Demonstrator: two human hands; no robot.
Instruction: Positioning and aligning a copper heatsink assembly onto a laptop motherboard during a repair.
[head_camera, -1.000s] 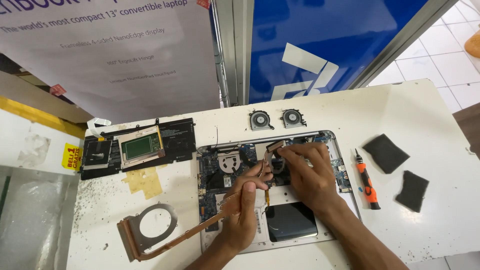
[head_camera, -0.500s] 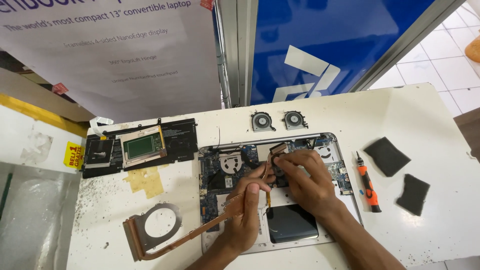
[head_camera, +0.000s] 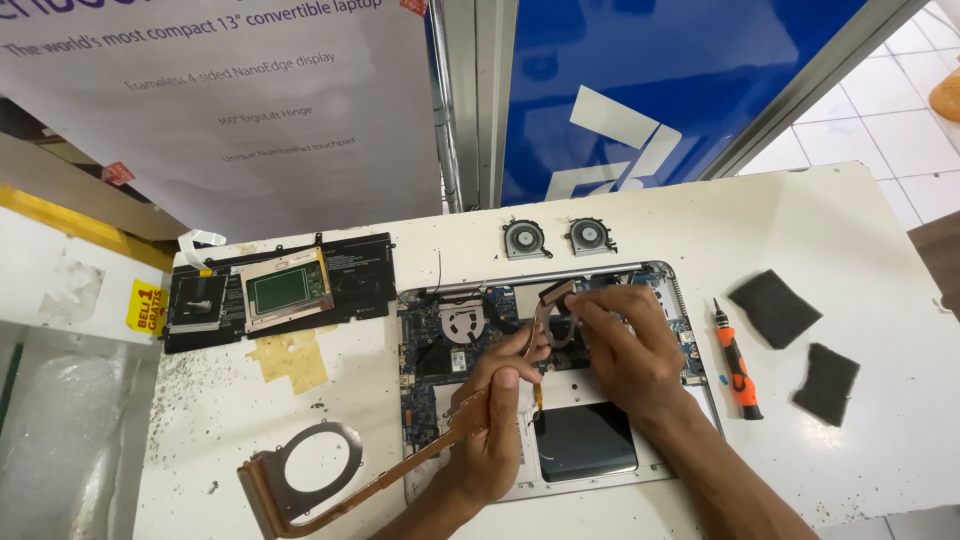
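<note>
Opened laptop (head_camera: 560, 400) sits bottom cover off on the white worktop (head_camera: 820, 230), board exposed, dark pad at the near edge. Copper heatpipe assembly (head_camera: 330, 490) runs diagonally: ring-shaped fan shroud end lies on the worktop off the near-left corner of the chassis, pipe crosses over the board, far end curls up near the hinge. My left hand (head_camera: 495, 420) is pinched around the pipe about midway, thumb on top. My right hand (head_camera: 625, 350) is closed on the far end of the same assembly, fingertips at the copper plate (head_camera: 556, 294) (exact contact under the fingers is hidden, so I can't tell whether that end is seated or lifted).

Around it:
- Two small round fans (head_camera: 558, 238) side by side on the worktop just beyond the hinge, apart from the laptop.
- Black battery pack (head_camera: 350, 285) to the left with a green-faced board (head_camera: 287, 289) lying on top of it.
- Patch of yellowish tape (head_camera: 290, 358) just in front of the battery.
- Orange-and-black screwdriver (head_camera: 735, 360) right of the chassis, near but not touching.
- Two dark foam pads (head_camera: 775, 307) further right, well apart from my hands.
</note>
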